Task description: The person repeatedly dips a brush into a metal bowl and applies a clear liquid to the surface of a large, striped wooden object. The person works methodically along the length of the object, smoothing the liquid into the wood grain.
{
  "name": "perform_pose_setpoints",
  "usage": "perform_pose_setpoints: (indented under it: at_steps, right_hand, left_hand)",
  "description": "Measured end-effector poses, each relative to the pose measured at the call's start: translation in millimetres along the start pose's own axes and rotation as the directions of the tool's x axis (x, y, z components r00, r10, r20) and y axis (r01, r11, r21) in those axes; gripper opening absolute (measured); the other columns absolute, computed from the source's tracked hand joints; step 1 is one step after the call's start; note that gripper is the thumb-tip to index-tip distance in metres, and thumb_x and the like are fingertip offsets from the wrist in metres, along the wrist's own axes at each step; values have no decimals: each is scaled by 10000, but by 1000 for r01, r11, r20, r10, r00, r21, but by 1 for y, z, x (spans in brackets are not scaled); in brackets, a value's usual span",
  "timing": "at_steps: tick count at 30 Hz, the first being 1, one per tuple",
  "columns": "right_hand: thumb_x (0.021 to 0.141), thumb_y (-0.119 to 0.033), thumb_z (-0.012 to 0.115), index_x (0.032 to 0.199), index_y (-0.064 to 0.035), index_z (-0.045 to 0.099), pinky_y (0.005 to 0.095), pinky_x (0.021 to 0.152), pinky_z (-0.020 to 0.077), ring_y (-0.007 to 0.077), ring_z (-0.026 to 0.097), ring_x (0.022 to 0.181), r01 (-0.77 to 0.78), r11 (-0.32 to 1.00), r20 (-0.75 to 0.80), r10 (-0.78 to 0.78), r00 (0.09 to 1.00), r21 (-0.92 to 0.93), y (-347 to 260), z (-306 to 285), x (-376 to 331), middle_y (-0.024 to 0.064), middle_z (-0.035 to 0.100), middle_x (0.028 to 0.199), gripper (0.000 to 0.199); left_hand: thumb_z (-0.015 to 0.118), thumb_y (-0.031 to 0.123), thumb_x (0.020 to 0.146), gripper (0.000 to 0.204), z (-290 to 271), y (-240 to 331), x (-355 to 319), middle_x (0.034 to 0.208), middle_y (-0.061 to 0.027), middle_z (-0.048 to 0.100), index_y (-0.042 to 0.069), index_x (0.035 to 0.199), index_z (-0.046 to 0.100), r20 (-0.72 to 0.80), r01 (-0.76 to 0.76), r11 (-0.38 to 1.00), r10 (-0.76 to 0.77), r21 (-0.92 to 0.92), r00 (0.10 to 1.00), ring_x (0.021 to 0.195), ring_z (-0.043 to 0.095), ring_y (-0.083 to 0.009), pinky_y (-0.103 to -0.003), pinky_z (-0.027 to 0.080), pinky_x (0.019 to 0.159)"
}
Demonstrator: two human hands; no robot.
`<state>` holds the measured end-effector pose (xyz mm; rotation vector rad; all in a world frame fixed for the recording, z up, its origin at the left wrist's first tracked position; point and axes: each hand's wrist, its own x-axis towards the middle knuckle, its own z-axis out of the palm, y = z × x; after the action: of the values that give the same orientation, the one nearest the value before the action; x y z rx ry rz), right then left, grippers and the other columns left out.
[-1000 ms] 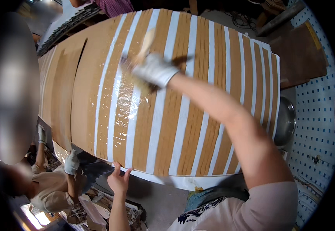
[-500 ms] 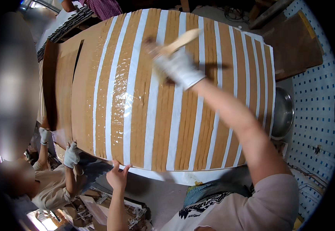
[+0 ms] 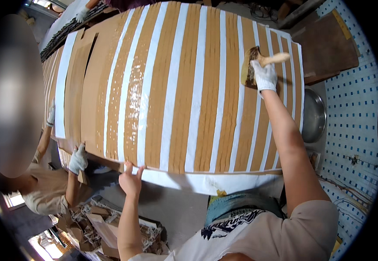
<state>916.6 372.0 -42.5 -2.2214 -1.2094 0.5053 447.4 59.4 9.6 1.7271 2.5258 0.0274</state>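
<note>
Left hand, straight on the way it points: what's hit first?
The striped panel, at its near edge; the fingers of the left hand seem to touch it there. Whether they'd slide over or press against the edge is unclear from this view.

Middle strips (image 3: 197,87) look passable; brush (image 3: 249,69) obstructs farther right.

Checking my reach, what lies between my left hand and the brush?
In the head view, brown strips alternate with white strips between your left hand and the brush.
</note>
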Motion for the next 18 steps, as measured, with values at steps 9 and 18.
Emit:
perform_pose_setpoints:
  at_steps: [9,18]
  right_hand:
    - [813,-605,629,974,-35,697,387,633,520,257,667,702,310,900,642,-435,632,306,-110,48,-242,133,674,753,596]
    - [839,-515,663,876,-30,723,415,671,514,294,673,719,15,987,297,-63,953,160,63,-25,-154,172,686,750,490]
  left_hand:
    - [754,501,757,601,-1,-1,5,1116,-199,650,35,1125,661,62,9,996,-15,91,998,893,668,-366,-404,554,709]
    - [749,308,798,693,4,-20,-13,1305,-289,489,-41,1337,486,90,-89,965,114,-245,989,887,692,-330,-337,539,795]
